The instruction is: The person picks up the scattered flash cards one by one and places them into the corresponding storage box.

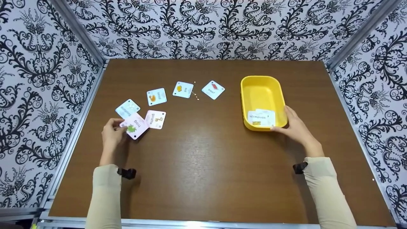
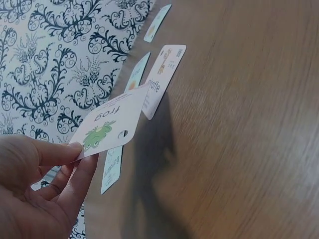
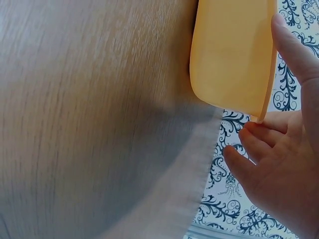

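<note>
The left hand (image 1: 112, 132) has its grip closed by thumb and fingertips on one edge of the frog card (image 1: 136, 124), a thin, stiff pink square with rounded corners and a green frog printed on it. The card is tilted and raised above the worktop (image 1: 203, 165), whose brown surface has a fine, streaky wood grain and a soft sheen. From the head view it overlaps the edges of the pale blue dumpling card (image 1: 127, 107) and the pink giraffe card (image 1: 155, 119), both lying flat. Three more blue cards (image 1: 183, 89) lie well apart from one another further back, printed with orange, yellow and red pictures; their words are too small to read surely.

The tray (image 1: 260, 92) is smooth yellow plastic, a deep rounded rectangle standing towards the right of the worktop. At its near end lies the whitish sandwich card (image 1: 263, 119), with the edge of another pale piece showing beside it. The right hand (image 1: 299, 128) grips the tray's near right corner, thumb at the near rim and fingers at the side. White walls (image 1: 197, 35) with black scrollwork surround the worktop.
</note>
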{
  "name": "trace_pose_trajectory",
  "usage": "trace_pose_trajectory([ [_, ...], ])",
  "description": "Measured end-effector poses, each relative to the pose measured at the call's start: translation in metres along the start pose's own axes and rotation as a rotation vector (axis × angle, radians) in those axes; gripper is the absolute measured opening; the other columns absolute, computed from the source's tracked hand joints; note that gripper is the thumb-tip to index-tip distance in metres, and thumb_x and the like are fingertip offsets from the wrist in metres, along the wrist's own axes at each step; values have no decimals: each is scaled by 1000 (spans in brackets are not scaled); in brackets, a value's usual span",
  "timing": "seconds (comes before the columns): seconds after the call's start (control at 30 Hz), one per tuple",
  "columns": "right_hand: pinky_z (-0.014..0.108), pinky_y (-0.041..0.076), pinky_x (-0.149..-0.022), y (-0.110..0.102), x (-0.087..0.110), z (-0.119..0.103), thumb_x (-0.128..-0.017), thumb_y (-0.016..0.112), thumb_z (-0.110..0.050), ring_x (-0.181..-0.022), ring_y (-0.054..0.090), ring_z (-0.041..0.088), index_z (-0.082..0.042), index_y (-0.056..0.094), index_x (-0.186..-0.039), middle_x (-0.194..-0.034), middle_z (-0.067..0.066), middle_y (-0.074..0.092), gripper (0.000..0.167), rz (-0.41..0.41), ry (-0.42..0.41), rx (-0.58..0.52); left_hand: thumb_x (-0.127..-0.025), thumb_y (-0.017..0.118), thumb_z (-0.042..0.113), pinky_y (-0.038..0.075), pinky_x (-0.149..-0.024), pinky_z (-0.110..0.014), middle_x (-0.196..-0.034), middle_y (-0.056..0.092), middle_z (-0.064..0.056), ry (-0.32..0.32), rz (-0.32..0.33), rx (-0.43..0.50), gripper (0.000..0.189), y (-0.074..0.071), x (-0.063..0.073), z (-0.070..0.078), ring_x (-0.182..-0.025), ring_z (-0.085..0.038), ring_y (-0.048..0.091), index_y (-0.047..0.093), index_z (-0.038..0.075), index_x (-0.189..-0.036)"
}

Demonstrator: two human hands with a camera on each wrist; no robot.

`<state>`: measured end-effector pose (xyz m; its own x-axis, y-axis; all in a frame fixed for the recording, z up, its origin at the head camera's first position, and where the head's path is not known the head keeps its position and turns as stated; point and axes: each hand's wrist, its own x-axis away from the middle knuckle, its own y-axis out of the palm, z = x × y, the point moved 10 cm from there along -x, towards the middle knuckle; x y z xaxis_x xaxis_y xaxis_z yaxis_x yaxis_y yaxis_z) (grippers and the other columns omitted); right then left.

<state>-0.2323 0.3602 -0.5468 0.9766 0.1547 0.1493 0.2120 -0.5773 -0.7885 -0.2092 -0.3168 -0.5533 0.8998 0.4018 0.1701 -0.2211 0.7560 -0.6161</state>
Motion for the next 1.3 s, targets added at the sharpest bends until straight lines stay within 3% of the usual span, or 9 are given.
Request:
trace_pose_trajectory([
  [0.2, 66, 17, -120, 0, 0, -1, -82, 74, -57, -151, 14, 47, -1, 2, -159, -166, 24, 5, 119, 0, 10, -4, -93, 65, 5, 47, -62, -9, -107, 63, -11, 42, 16, 60, 30, 2, 0, 4, -75, 5, 54, 62, 1, -123],
  [0.3, 66, 17, -120, 0, 1, -2, -82, 74, -57, -151, 14, 47, -2, 1, -159, -166, 25, 5, 120, -3, 9, -10, -92, 66, 2, 50, -62, -11, -101, 62, -9, 51, 11, 112, 29, 5, 1, 6, -70, 9, 53, 62, -2, -121],
  [0.6, 66, 17, -120, -1, 1, 0, -82, 74, -58, -151, 14, 47, -4, 1, -160, -166, 23, 4, 119, -1, 13, -10, -92, 65, 1, 58, -69, -18, -100, 58, -6, 34, -35, 186, 31, 18, 2, 4, -73, 7, 57, 60, -4, -122],
  [0.93, 66, 16, -120, 0, 1, 1, -82, 74, -58, -151, 13, 47, -4, 0, -160, -166, 24, 4, 120, -6, 14, -6, -93, 63, 2, 56, -69, -16, -103, 60, -6, 44, -64, 220, 31, 27, 4, 6, -74, 9, 57, 60, -5, -123],
  [1.3, 67, 18, -120, -2, 1, -4, -82, 75, -55, -150, 16, 47, -3, 5, -159, -166, 24, 7, 117, 9, -9, -6, -93, 60, -1, 56, -68, -17, -106, 61, -10, 33, -81, 263, 31, 36, 10, 12, -79, 2, 61, 58, -6, -124],
])
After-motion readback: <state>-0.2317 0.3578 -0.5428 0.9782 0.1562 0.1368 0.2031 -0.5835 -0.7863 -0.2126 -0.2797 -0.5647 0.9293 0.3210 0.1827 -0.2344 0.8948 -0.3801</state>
